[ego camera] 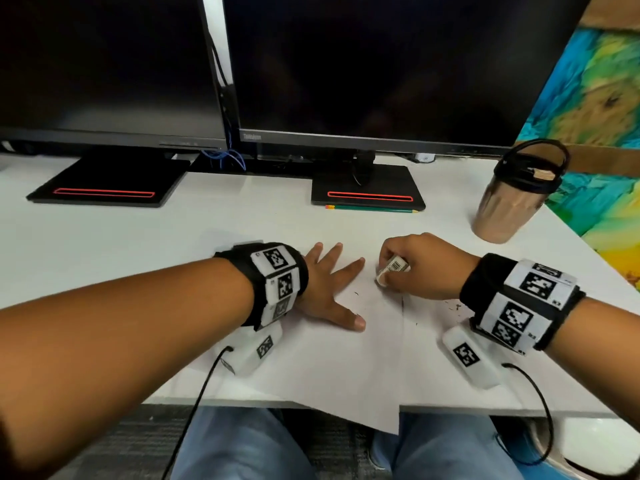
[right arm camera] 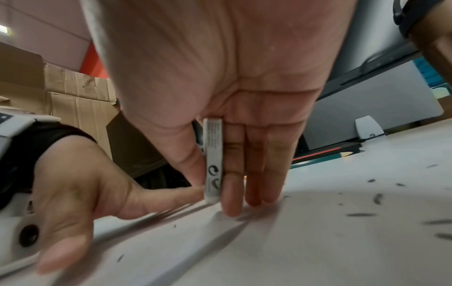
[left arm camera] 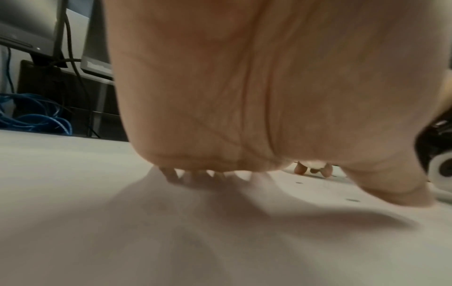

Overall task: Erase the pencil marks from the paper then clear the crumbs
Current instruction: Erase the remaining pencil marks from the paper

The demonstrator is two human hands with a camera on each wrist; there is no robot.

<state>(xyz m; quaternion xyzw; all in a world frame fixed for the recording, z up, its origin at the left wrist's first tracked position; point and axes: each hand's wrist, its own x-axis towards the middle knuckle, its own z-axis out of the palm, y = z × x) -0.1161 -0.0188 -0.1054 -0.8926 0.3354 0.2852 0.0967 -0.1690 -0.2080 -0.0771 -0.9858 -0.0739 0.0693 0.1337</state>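
Left hand point(ego camera: 332, 289) flat on the paper point(ego camera: 346, 358), fingers spread and straight, thumb out to the side, pressing the sheet to the desk point(ego camera: 173, 230). Just right of its forefinger, eraser point(ego camera: 393, 268) pinched upright between thumb and fingers of the right hand point(ego camera: 422, 268), lower end touching the paper. Further right, dark crumbs point(ego camera: 453, 306) scattered on the desk near the right wrist.

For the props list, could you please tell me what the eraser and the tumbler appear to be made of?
Eraser: probably white rubber or vinyl, matt, in a printed paper-like sleeve bearing a barcode. Tumbler: likely brushed metal, judging by its faceted sheen, with a black, apparently plastic lid.
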